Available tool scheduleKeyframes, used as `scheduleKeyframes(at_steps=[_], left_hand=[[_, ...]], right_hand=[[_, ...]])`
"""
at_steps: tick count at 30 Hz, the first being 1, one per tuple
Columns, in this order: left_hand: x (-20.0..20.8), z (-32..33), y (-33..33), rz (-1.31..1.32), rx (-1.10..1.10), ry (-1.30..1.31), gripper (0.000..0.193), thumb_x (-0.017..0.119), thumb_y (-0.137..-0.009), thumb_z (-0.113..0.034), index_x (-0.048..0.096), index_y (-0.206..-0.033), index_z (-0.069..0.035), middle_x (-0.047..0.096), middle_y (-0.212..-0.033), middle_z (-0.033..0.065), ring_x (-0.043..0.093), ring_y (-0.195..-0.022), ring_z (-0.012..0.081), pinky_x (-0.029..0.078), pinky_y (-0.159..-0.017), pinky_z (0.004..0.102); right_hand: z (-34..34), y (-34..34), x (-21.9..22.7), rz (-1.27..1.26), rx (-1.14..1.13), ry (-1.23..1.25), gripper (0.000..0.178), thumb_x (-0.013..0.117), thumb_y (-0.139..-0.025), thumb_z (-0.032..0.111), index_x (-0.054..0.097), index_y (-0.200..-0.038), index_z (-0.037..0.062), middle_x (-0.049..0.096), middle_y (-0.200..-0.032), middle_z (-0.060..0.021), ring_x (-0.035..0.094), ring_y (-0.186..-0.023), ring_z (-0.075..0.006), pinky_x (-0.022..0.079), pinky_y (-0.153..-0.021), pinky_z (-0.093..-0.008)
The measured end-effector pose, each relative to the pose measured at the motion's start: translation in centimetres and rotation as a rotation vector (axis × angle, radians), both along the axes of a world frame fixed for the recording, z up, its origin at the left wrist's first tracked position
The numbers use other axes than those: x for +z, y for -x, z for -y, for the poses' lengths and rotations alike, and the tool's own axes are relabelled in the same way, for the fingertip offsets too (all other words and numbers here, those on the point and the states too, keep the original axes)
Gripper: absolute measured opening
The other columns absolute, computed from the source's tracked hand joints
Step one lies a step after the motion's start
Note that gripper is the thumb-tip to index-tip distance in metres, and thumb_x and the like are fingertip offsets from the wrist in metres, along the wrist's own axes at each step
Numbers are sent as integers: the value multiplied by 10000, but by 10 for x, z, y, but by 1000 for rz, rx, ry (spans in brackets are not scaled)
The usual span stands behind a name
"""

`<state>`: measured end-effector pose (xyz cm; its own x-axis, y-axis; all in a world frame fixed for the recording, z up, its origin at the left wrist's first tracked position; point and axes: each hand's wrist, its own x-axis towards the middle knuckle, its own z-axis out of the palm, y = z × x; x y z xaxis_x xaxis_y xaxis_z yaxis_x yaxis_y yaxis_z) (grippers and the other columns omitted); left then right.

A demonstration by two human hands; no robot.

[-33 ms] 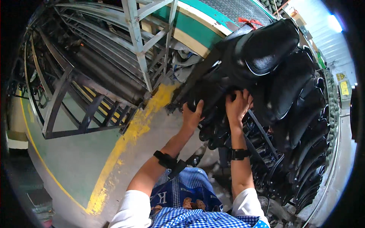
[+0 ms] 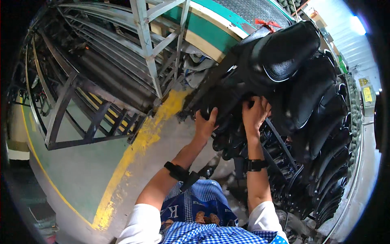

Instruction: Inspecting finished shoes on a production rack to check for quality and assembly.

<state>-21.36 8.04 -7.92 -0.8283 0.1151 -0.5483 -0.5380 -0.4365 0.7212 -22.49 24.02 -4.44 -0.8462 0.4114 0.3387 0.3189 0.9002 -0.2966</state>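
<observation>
A glossy black padded seat (image 2: 289,51) with a thin pale seam lies on top of a stack of similar seats at the upper right. Its darker near end (image 2: 227,97) reaches down between my hands. On the left side of that end, my left hand (image 2: 205,124) is closed, thumb on top and fingers wrapped behind, mostly hidden. My right hand (image 2: 256,116) grips its right side with bent fingers, the tips lost in dark shadow. Both wrists wear black bands.
More black seats (image 2: 325,150) hang in a dense row down the right side. A metal frame rack (image 2: 148,53) stands at the upper left, beside a worn yellow floor line (image 2: 122,179). Behind the seats is a green-edged bench (image 2: 219,24). A grey bar (image 2: 280,144) slants below my right hand.
My right hand has shifted very slightly to the right. My left hand and the seats look the same.
</observation>
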Motion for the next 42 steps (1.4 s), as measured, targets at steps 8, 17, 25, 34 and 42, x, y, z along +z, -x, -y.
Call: scheduleKeyframes(at_steps=[8, 17, 25, 34, 42], left_hand=[[-15, -3, 1, 6, 1, 27, 644, 679, -810, -385, 368, -1221, 0, 509, -1134, 151, 586, -942, 235, 562, -669, 337], [-9, -3, -1, -7, 13, 76, 657, 685, -804, -395, 372, -1215, 12, 551, -1043, 134, 597, -847, 207, 549, -605, 304], [-1, -8, -2, -12, 81, 0, 612, 691, -801, -391, 399, -1170, 0, 564, -1010, 124, 594, -803, 192, 533, -559, 299], [-28, -15, -4, -79, 74, 170, 657, 681, -777, -456, 417, -1154, 13, 581, -1026, 185, 613, -841, 258, 518, -666, 361], [-42, -25, -7, -68, -110, 486, 841, 587, -757, -627, 356, -1225, 33, 596, -1037, 264, 585, -1008, 400, 453, -842, 443]], right_hand=[[-27, -7, 3, -13, 186, -87, 191, 609, -841, 242, 672, -993, 146, 606, -999, -97, 554, -935, -309, 404, -836, -445], [-61, 12, -20, -4, 84, -228, 220, 585, -862, 258, 671, -1000, 110, 640, -927, -132, 613, -878, -297, 450, -784, -423], [-29, 2, 4, -327, 125, -161, 227, 492, -926, 202, 656, -961, 48, 667, -947, -156, 632, -892, -305, 484, -735, -399], [13, 23, 20, 1, 360, 193, 241, 616, -861, 222, 600, -906, -14, 635, -781, -181, 614, -704, -325, 460, -622, -389], [-12, 25, 11, 165, 505, 257, 223, 513, -894, 177, 514, -848, -41, 555, -719, -227, 533, -656, -402, 381, -579, -429]])
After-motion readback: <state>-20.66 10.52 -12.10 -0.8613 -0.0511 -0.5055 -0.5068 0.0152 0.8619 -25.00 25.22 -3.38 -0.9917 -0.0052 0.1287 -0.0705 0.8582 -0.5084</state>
